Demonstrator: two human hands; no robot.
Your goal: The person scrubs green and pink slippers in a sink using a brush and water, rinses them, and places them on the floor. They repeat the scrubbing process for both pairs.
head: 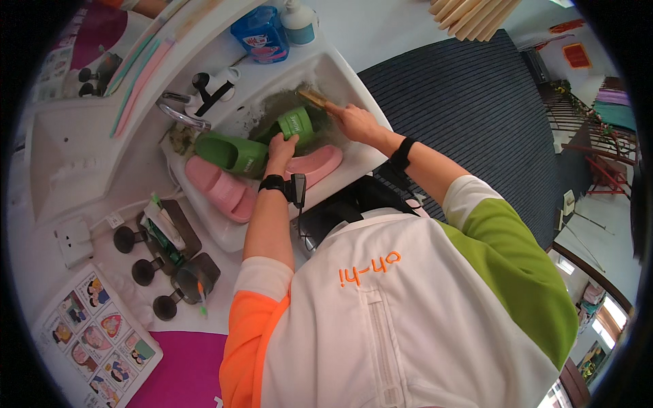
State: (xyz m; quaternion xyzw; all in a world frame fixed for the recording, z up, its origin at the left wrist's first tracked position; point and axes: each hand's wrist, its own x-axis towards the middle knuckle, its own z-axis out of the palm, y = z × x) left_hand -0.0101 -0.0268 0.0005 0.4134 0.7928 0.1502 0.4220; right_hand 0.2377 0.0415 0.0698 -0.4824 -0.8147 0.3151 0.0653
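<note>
My left hand (281, 153) grips a green slipper (296, 124) in the murky water of the white sink (352, 69). In my right hand (357, 122) is a wooden-handled brush (317, 99), held over the water to the right of that slipper; its bristles are hard to make out. A second green slipper (232, 153) rests at the basin's left side, by my left wrist. Below it, a pink slipper (222, 189) lies on the left rim. Another pink slipper (317, 166) leans inside the front wall, partly hidden by my left hand and wrist.
A chrome faucet (186, 115) stands at the sink's back left, with a sponge-like clump (178, 138) beside it. A blue bottle (261, 35) and a white pump bottle (298, 23) sit on the back ledge. Wall-mounted cup holders (171, 229) are at left; dark ribbed matting (459, 117) lies right.
</note>
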